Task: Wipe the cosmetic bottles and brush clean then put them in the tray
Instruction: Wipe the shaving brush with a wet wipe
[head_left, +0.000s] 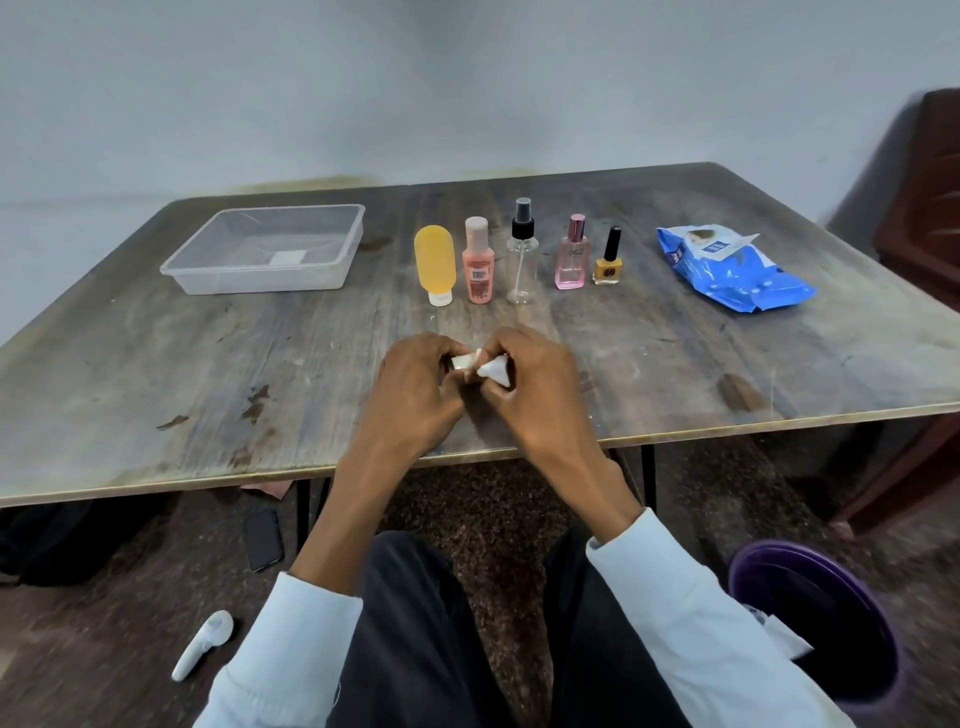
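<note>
On the worn wooden table (208, 364), five bottles stand in a row at twelve o'clock from the hands: a yellow squeeze tube (435, 264), a peach bottle (478, 261), a clear spray bottle (522, 254), a pink perfume bottle (571, 253) with unreadable lettering, and a yellow nail polish (608, 259); a clear plastic tray (197, 260) lies at ten o'clock; a blue wipes pack (737, 273) at two; the left hand (415, 387) and right hand (535, 387) meet, fingers curled, pinching a white wipe (491, 370) around a small, mostly hidden item.
</note>
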